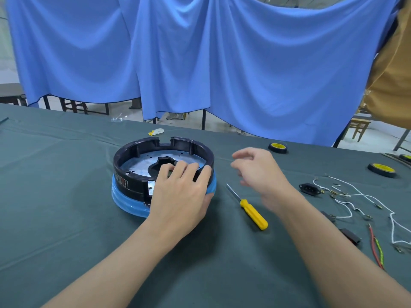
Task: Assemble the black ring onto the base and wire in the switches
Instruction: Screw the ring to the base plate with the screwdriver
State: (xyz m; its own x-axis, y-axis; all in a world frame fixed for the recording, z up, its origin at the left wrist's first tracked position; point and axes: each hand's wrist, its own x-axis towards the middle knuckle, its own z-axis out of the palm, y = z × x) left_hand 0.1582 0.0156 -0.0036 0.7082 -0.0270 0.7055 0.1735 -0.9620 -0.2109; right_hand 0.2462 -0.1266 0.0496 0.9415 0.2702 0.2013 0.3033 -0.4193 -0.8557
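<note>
The black ring [131, 156] sits on top of the blue-wrapped round base [124, 200] on the green cloth. A silver plate [138, 163] with a dark centre opening shows inside the ring. My left hand [180, 194] grips the ring's near right rim, fingers over the edge and thumb against the blue base. My right hand [258, 172] hovers to the right of the ring, fingers spread and holding nothing. White wires [347, 194] with terminals, a black power socket [310, 188], two black switches [350, 235] and a red and green wire pair [377, 247] lie at the right.
A yellow-handled screwdriver [252, 213] lies between the base and the wires. Black and yellow tape rolls [277, 147] [382, 170] lie at the far right. A small yellow and white scrap [156, 131] lies beyond the ring. A blue curtain hangs behind the table.
</note>
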